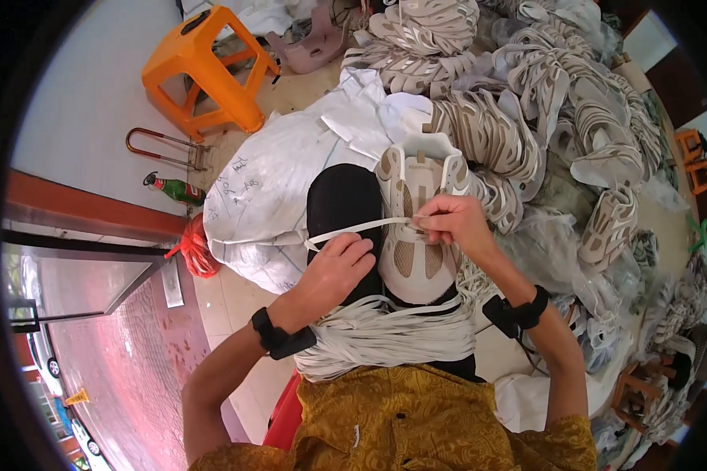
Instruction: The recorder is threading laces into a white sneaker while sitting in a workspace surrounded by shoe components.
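Note:
A beige and white sneaker upper (424, 271) with tan mesh panels lies across my right thigh, its toe toward me. My right hand (452, 225) pinches a flat cream shoelace (381, 224) at the lowest eyelets. From there the lace runs left across my black-covered left leg (342, 192) and doubles back near my left hand (342, 263). That hand's fingers are curled closed against the lace; their tips are partly hidden. A thick bundle of loose cream laces (385, 334) lies over my lap, close below both hands.
White woven sacking (267, 196) spreads ahead of my legs. Stacks of similar shoe uppers (491, 133) and clear plastic bags (558, 243) crowd the right side. At left stand an orange stool (204, 67), a green bottle (182, 190), a red bag (199, 250) and a glass door (86, 275).

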A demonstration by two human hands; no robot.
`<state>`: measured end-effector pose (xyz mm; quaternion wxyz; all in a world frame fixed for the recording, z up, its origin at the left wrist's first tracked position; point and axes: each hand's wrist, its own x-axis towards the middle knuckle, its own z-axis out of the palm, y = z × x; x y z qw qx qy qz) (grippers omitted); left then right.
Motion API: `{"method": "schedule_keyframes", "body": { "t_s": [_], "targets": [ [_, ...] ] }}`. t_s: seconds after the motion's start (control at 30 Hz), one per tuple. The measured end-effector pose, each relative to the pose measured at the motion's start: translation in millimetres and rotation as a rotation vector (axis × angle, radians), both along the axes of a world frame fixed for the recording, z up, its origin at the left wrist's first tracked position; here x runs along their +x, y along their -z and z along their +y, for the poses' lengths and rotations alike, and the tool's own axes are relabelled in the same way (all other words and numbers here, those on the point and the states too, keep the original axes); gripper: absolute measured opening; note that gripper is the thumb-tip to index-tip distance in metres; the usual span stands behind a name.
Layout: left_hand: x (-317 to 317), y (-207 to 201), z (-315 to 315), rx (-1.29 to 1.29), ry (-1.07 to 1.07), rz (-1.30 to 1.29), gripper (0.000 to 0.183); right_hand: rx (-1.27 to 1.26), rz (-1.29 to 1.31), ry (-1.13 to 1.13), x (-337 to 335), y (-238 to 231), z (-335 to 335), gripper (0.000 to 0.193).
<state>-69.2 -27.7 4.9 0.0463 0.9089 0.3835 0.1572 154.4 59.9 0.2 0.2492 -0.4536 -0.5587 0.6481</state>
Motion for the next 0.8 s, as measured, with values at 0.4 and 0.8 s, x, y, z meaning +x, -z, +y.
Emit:
{"method": "schedule_keyframes", "body": {
  "t_s": [0.4,0.8],
  "targets": [
    [28.6,-0.6,51.5,-0.138,-0.383,-0.573,0.011,0.148,-0.168,-0.121,-10.3,2.4,-0.3,0.011],
    [41.3,6.7,46.0,-0.219,-0.384,-0.356,0.003,-0.03,0.094,-0.08,1.8,2.1,-4.6,0.007]
  ]
}}
